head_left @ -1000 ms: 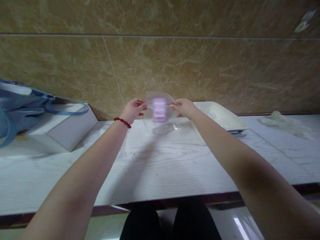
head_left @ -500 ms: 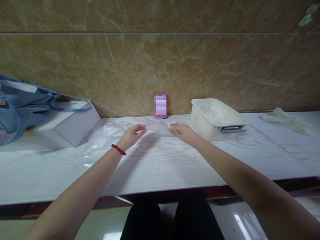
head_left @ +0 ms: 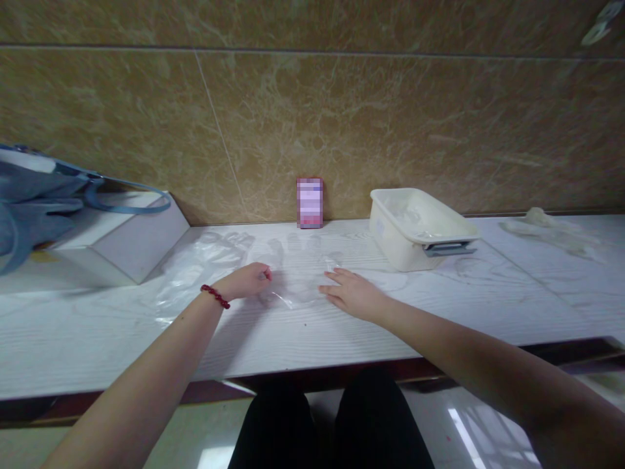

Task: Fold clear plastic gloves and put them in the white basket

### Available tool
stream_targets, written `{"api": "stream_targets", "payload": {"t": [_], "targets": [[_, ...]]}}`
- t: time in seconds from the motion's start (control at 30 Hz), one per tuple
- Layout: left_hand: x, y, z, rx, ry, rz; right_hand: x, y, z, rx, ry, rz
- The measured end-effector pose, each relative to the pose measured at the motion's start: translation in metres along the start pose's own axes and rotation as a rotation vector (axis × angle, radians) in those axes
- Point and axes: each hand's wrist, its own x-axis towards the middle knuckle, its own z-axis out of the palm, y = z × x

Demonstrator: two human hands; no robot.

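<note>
Film: a clear sheet (head_left: 297, 280) is lying on the counter (head_left: 303, 345) between the two hands, in front of the phone; its far edge is seemingly showing finger-like lobes.
Laid out so far: the sheet is already lying mostly flat, by my judgement.
Not yet flat: its near left part is catching light along a fold, so some creasing is apparently remaining.
Left hand: it (head_left: 251, 280) is resting at the sheet's left edge, fingers curled in; whether they are pinching plastic, I cannot tell.
Right hand: it (head_left: 354, 294) is reaching over the sheet's right side, fingers spread and seemingly touching it, well apart from the left.
Tub: this white tub (head_left: 407, 251) is standing right of the sheet, uncovered, holding crumpled clear plastic (head_left: 410, 215).
Box: a white box (head_left: 141, 238) is sitting at the left, its contents hidden; a blue bag (head_left: 34, 202) is resting on it, contents also hidden.
Loose plastic: one clear pile (head_left: 200, 260) is lying beside the box, another clump (head_left: 547, 231) beyond the tub.
Phone: it (head_left: 309, 203) is leaning against the wall (head_left: 390, 117).
</note>
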Motion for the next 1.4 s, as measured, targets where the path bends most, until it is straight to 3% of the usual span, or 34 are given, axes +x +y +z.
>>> {"api": "stream_targets", "payload": {"t": [0.1,0.17,0.23,0.33,0.43,0.53,0.73,0.93,1.07,1.4], "targets": [[-0.004,-0.002,-0.008,0.019,-0.027,-0.090,0.000,0.000,-0.014,0.094,-0.078,-0.031],[-0.003,0.001,-0.009,0.082,0.032,-0.152,0.007,0.009,-0.024,0.179,-0.114,-0.014],[0.002,0.009,-0.007,0.163,0.117,-0.170,0.022,0.023,-0.032,0.232,-0.097,0.122],[0.015,0.032,-0.002,0.212,0.133,-0.135,0.048,0.048,-0.035,0.169,-0.090,0.484],[0.028,0.056,0.005,0.223,0.064,-0.135,0.066,0.061,-0.028,0.131,-0.163,0.637],[0.035,0.067,0.012,0.257,0.056,-0.125,0.069,0.059,-0.015,0.140,-0.115,0.702],[0.032,0.056,0.030,0.269,0.103,-0.067,0.066,0.056,0.006,0.137,-0.004,0.687],[0.033,0.050,0.038,0.234,0.008,-0.046,0.063,0.067,0.000,0.103,0.010,0.720],[0.036,0.052,0.041,0.230,0.004,-0.031,0.061,0.069,-0.004,0.105,-0.019,0.685],[0.039,0.052,0.047,0.226,-0.039,-0.065,0.066,0.065,0.003,0.144,0.061,0.618]]}}
